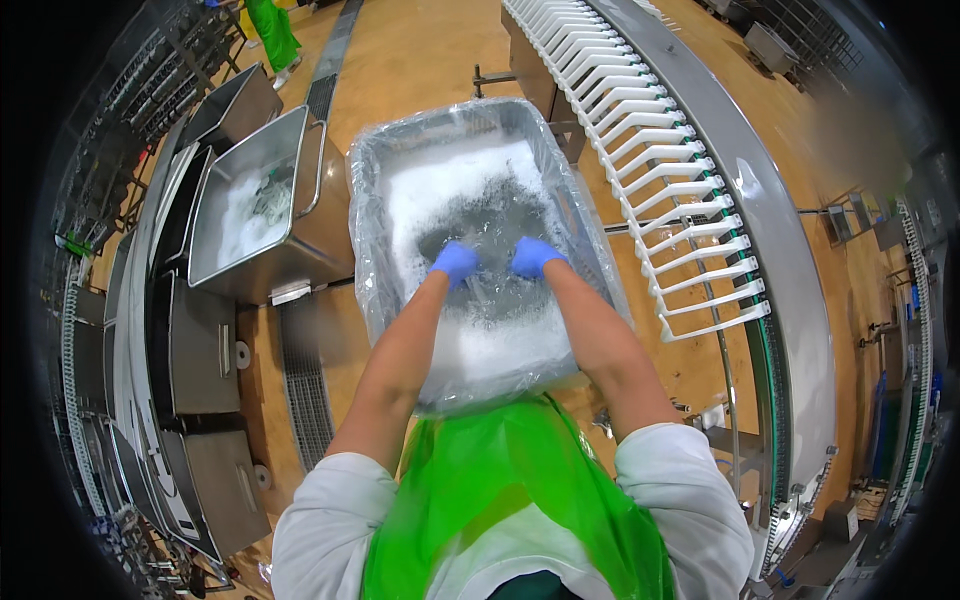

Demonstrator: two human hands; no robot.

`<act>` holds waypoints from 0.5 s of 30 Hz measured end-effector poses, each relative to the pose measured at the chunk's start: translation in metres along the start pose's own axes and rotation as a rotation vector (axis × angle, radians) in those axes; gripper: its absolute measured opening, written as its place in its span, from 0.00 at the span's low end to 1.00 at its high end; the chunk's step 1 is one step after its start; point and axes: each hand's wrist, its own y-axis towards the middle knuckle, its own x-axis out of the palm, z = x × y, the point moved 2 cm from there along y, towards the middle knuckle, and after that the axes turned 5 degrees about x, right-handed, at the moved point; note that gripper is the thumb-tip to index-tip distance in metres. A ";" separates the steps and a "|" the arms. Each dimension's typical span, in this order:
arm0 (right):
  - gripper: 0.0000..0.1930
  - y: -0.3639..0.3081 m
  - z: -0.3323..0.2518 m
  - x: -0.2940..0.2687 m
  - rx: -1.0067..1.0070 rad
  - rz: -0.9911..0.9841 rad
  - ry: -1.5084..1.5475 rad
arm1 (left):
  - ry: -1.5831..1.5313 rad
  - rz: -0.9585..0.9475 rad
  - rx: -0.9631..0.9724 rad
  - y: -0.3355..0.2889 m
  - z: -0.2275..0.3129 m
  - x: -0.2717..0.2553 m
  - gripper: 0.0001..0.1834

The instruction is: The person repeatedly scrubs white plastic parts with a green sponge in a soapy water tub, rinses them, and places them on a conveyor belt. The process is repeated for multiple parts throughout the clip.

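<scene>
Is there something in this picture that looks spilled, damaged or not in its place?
Nothing clearly stands out. The left hand and right hand dip into water inside the lined tub; the white layer lies within it. The plastic liner is wrinkled but shows no obvious tear.

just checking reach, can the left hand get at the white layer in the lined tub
Probably yes: the left hand is inside the lined tub, with the white layer close by and nothing visible between them.
</scene>
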 end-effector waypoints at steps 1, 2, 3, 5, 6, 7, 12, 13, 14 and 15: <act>0.19 0.001 0.001 -0.001 -0.049 -0.027 -0.049 | 0.107 -0.047 0.168 -0.003 0.008 0.000 0.15; 0.19 0.003 0.002 -0.007 -0.096 -0.047 -0.095 | 0.221 -0.097 0.342 -0.015 0.033 -0.006 0.13; 0.19 -0.002 -0.012 -0.021 -0.095 -0.039 0.115 | -0.090 -0.045 0.254 -0.022 0.041 -0.014 0.12; 0.21 -0.015 -0.037 -0.056 -0.090 -0.031 0.530 | -0.717 0.062 0.077 -0.035 0.055 -0.026 0.12; 0.23 -0.021 -0.043 -0.066 -0.151 0.025 0.773 | -0.763 0.056 0.112 -0.040 0.063 -0.030 0.12; 0.26 -0.027 -0.048 -0.072 -0.213 0.081 1.017 | -0.809 0.052 0.146 -0.045 0.071 -0.035 0.11; 0.37 -0.035 -0.075 -0.050 -0.182 0.506 0.873 | -0.680 0.189 0.363 -0.071 0.095 -0.035 0.08; 0.37 -0.037 -0.081 -0.053 -0.125 0.510 0.904 | -0.639 0.187 0.345 -0.076 0.102 -0.035 0.09; 0.38 -0.037 -0.084 -0.059 -0.071 0.519 0.929 | -0.602 0.185 0.332 -0.077 0.108 -0.033 0.09; 0.36 -0.026 -0.076 -0.061 -0.130 0.451 0.958 | -0.519 0.284 0.430 -0.079 0.109 -0.022 0.11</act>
